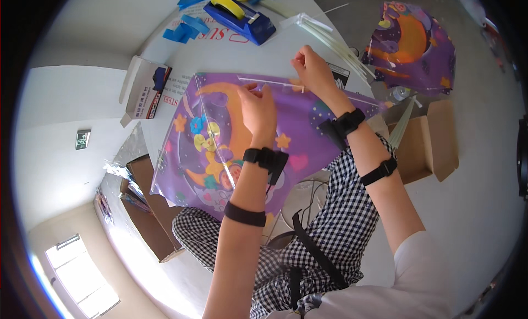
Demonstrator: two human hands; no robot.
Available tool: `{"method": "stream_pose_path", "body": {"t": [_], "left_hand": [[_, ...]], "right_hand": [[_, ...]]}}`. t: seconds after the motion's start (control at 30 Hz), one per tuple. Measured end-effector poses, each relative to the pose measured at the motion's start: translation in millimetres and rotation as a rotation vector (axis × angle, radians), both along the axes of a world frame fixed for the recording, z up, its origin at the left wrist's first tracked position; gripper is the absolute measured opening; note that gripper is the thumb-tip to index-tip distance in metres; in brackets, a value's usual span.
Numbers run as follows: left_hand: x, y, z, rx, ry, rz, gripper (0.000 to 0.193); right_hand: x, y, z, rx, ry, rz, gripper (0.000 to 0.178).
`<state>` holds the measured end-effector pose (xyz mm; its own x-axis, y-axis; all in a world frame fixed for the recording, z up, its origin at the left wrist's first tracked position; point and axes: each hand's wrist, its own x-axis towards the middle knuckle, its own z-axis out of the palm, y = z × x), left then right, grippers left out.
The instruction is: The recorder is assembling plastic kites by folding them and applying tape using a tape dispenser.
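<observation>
A purple kite sheet [220, 126] with an orange moon and cartoon figures lies across the white table edge and my lap. A thin clear rod [264, 81] runs along its top edge; another runs down its middle. My left hand [257, 107] presses on the sheet just below the top rod, fingers bent. My right hand [311, 66] pinches the top rod near a small piece of tape. Both wrists wear black bands.
A blue tape dispenser [239, 16] with a yellow roll and blue tape strips [184, 30] sit at the table's far side, beside a bundle of clear rods [335, 41]. A small open box [144, 88] lies left. A second purple kite [412, 44] and cardboard boxes [429, 148] rest on the floor.
</observation>
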<state>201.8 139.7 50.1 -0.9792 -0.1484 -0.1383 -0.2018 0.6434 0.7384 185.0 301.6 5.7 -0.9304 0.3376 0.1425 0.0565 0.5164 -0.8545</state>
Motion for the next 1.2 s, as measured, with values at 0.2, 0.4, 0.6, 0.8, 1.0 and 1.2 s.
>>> {"method": "stream_pose_path", "body": {"t": [0.2,0.4,0.6,0.8,1.0,1.2], "left_hand": [[24.1,-37.0,-30.6,-0.402,0.436,-0.347,0.051],[40.2,-24.6,-56.7,-0.544,0.369,-0.396,0.063],[40.0,-23.5,-40.9,-0.497,0.349,-0.383,0.061],[39.2,-28.4,-41.9,-0.456,0.356,-0.364,0.058],[39.7,-28.8,-43.5,-0.446,0.384,-0.362,0.055],[39.8,-28.4,-46.1,-0.454,0.394,-0.353,0.054]], "right_hand": [[6.2,0.2,32.3,-0.132,0.218,-0.025,0.021],[-57.6,6.0,61.4,0.026,0.400,0.006,0.033],[-157.5,7.9,81.9,-0.006,-0.217,0.071,0.041],[-163.3,16.3,92.3,-0.580,-0.327,0.062,0.025],[-159.7,-0.3,92.3,-0.479,-0.286,0.026,0.023],[-131.9,-0.4,76.5,-0.743,-0.176,-0.008,0.017]]}}
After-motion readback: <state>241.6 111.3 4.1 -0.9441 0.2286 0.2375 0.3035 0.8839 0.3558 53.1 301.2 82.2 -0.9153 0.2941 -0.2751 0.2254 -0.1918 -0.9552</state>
